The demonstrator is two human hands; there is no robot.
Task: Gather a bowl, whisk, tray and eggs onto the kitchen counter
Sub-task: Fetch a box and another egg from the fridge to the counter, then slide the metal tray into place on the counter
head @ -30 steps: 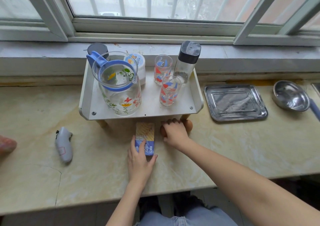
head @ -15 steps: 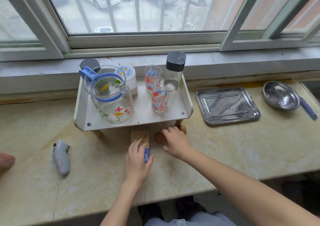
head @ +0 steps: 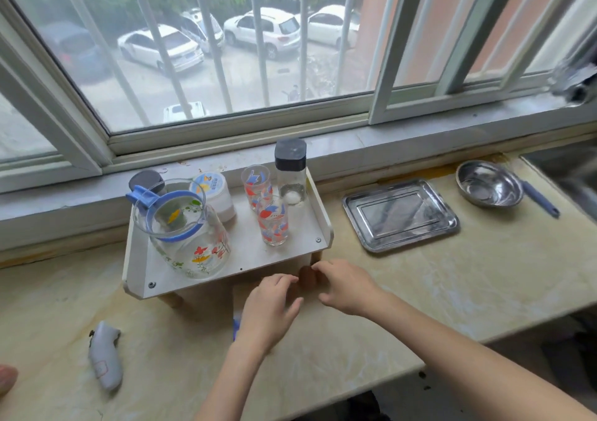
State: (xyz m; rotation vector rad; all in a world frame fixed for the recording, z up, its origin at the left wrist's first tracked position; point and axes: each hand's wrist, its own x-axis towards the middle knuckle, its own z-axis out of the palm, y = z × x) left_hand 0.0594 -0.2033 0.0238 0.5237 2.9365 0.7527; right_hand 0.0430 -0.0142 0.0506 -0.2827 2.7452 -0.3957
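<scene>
A steel tray (head: 400, 217) lies on the counter right of the white shelf. Beyond it stands a steel bowl (head: 489, 183), with a blue handle (head: 539, 198) poking out from behind it; I cannot tell if that is the whisk. One brown egg (head: 307, 278) shows at the shelf's front right leg, between my hands. My right hand (head: 347, 286) has its fingertips at the egg, loosely curled, not closed round it. My left hand (head: 268, 311) rests flat on a tan and blue box (head: 237, 323), mostly hiding it.
The low white shelf (head: 232, 259) carries a flowered glass jug (head: 190, 236), two printed glasses, a black-capped bottle and a white tub. A grey handheld device (head: 105, 354) lies at the left. The sink edge is at the far right.
The view has tilted up toward the window. My left hand slid forward along the box toward the egg. My right hand has lifted a little off the eggs, and only one egg shows now.
</scene>
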